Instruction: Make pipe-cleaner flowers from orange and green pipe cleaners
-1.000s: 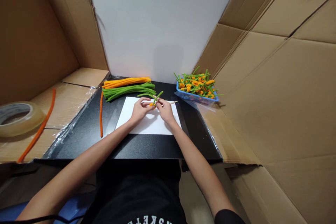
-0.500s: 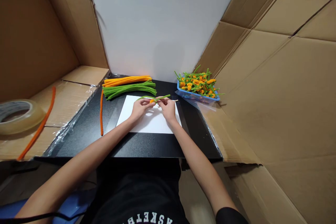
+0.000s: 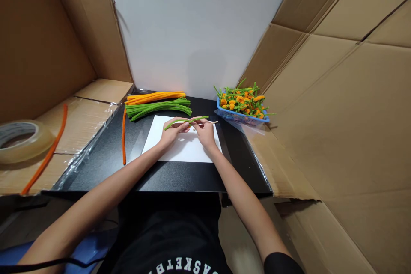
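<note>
Above a white sheet of paper (image 3: 183, 150), my left hand (image 3: 171, 133) and my right hand (image 3: 204, 132) meet with fingers pinched together. A green pipe cleaner (image 3: 174, 123) runs across the fingertips of both, one end over the left fingers and the other up past the right. Just a speck of orange shows between the fingertips; most of that piece is hidden. From beyond the right fingers pokes the tip of a thin pale stick (image 3: 215, 122), held in that hand.
Behind the paper lie bundles of orange pipe cleaners (image 3: 156, 97) and green pipe cleaners (image 3: 157, 109). A blue basket (image 3: 242, 118) of orange-and-green pieces stands at back right. Dark orange strips (image 3: 123, 141) and a tape roll (image 3: 25, 141) are leftward. Cardboard walls (image 3: 346, 107) flank the table.
The green pipe cleaner's left end has swung toward me and now lies across my left fingers. The orange piece, visible before, is now mostly covered. My right hand barely moved.
</note>
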A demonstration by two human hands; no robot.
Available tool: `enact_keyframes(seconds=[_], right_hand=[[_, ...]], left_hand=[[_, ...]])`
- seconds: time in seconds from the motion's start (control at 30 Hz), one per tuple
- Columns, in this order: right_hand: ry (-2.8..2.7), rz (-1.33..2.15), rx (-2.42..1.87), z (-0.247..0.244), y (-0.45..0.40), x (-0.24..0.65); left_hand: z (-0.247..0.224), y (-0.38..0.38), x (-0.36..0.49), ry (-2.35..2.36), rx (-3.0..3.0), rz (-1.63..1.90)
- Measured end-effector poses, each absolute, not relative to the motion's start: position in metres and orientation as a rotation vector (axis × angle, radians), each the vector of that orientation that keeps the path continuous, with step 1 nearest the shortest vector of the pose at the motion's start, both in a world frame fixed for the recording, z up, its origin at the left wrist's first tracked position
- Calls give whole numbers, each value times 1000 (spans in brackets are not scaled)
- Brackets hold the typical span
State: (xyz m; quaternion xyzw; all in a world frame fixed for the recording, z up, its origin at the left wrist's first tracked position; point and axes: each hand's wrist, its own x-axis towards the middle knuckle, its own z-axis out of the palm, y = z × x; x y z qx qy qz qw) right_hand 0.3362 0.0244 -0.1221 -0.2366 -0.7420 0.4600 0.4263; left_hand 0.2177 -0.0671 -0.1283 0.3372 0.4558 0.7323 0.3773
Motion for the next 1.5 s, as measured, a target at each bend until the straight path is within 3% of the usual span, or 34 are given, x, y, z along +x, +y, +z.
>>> enact_keyframes(seconds=[0.5, 1.17, 1.5], right_hand=[[-2057, 818, -499, -125, 27, 341], [-1966, 945, -397, -124, 19, 341], [-1798, 1215, -567, -130, 27, 338]], left_hand=[[-132, -62, 212, 1089, 697, 1821], [-130, -61, 212, 1081, 616, 1788], [-131, -61, 211, 1094, 597, 1778]])
